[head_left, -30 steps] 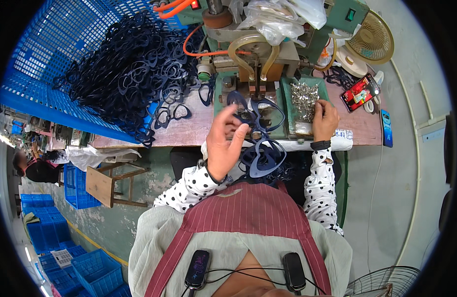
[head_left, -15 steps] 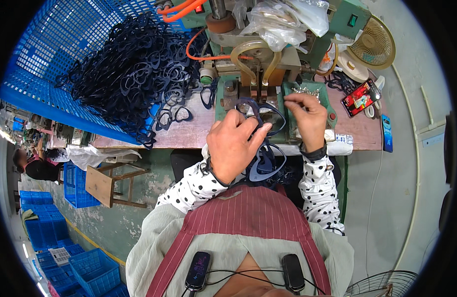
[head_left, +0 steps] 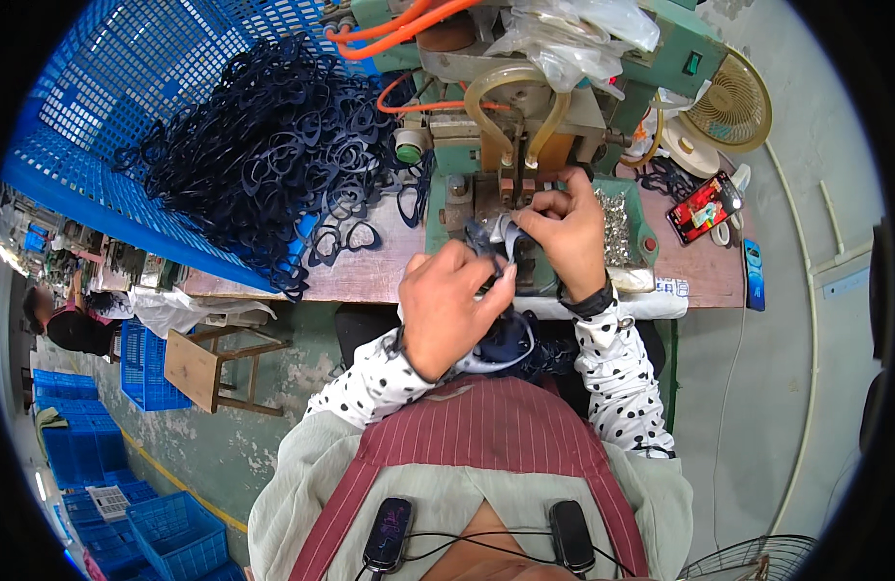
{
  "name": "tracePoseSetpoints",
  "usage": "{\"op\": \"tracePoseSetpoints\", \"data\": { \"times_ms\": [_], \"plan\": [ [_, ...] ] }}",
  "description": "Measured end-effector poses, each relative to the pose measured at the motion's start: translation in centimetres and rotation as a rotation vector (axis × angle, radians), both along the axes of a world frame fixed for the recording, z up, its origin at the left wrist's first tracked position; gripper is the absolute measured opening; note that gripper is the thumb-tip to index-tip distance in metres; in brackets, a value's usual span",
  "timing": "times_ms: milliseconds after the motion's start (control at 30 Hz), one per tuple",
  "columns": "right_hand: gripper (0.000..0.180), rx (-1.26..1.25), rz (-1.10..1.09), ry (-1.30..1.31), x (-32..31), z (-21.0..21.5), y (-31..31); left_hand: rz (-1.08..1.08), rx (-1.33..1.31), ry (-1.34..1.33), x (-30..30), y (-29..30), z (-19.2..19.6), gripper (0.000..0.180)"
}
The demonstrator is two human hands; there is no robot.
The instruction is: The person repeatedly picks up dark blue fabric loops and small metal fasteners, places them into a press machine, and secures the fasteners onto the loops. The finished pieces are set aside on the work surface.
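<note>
Two hands meet at the middle of the frame, over the front of a green machine [head_left: 525, 145] that stands on a wooden table [head_left: 370, 276]. The left hand [head_left: 452, 305], just left of centre, is curled with its fingers closed on a dark blue strap piece [head_left: 478, 240], its fingertips pointing up and to the right toward the machine's base. The right hand [head_left: 564, 228], slightly higher and to the right, is pinched shut on the same strap piece where a pale part of it shows, close under the machine's head with its two clear curved tubes [head_left: 510, 92]. More of the dark strap hangs below the table edge, in front of the person's lap, in a loose bundle [head_left: 506, 339]. To the right of the right hand, a green tray of small metal parts [head_left: 617, 218] sits on the table. In the upper left of the frame a large heap of dark blue loops [head_left: 263, 155] lies partly in a blue plastic crate [head_left: 99, 145] and spills onto the table. Orange hoses [head_left: 409, 29] run across the top of the machine. At the far right of the table lies a red packet [head_left: 699, 208], with a small fan [head_left: 728, 102] above it.
</note>
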State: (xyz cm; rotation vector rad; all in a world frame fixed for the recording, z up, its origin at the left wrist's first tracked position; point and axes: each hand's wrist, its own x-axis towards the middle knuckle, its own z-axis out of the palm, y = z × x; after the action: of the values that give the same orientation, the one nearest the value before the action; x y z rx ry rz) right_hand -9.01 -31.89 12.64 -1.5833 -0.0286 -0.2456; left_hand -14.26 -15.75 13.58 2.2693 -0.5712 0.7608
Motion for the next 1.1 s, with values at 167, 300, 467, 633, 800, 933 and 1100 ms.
{"op": "tracePoseSetpoints", "data": {
  "times_ms": [167,300,467,633,800,933,1100],
  "plan": [
    [0.052,0.062,0.008,-0.037,-0.1,-0.4,0.1,-0.262,0.181,0.146,-2.1,4.4,2.3,0.019],
    [0.054,0.132,0.052,-0.028,0.2,-1.0,0.0,-0.228,0.300,0.224,-1.8,8.4,2.4,0.017],
    [0.056,0.182,0.049,-0.047,0.0,-0.9,0.1,-0.122,0.273,-0.214,2.7,7.7,5.7,0.031],
    [0.057,0.204,0.005,-0.036,-0.2,-1.0,0.2,-0.130,0.204,-0.181,7.0,5.6,6.4,0.028],
    [0.055,0.202,-0.058,-0.084,-0.4,-1.5,0.4,-0.306,0.130,-0.355,4.0,5.7,3.7,0.030],
    [0.049,-0.007,-0.106,-0.118,-0.4,-2.0,0.0,-0.615,0.172,-0.603,-1.4,5.2,-1.1,0.020],
    [0.040,0.016,-0.199,-0.145,0.4,-3.8,-3.6,-0.652,0.183,-0.577,1.3,2.8,-3.9,0.022]
  ]
}}
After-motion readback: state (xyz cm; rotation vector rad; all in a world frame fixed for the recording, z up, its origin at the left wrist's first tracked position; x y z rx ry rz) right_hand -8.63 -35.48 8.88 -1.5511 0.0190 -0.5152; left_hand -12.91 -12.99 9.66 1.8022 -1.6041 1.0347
